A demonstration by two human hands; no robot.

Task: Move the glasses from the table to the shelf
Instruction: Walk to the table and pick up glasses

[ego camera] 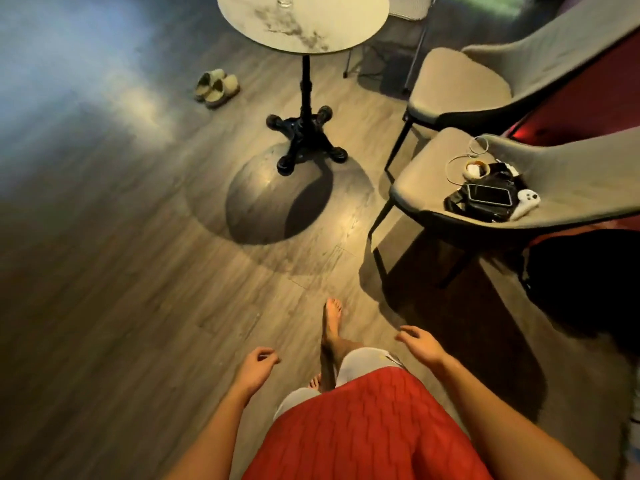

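Observation:
A clear glass (285,0) stands on the far side of a round marbled table (322,32) at the top of the view, cut off by the frame edge. The table rests on a black pedestal base (304,140). My left hand (258,367) hangs low at the bottom centre, fingers loosely curled, holding nothing. My right hand (420,344) is out in front of me, fingers relaxed and empty. Both hands are far from the table. No shelf is in view.
Two grey chairs stand at the right; the nearer chair (433,199) carries a phone (488,195), a black pouch, a white controller (526,201) and cables. A pair of slippers (216,87) lies on the wood floor left of the table. My bare foot (332,320) steps forward.

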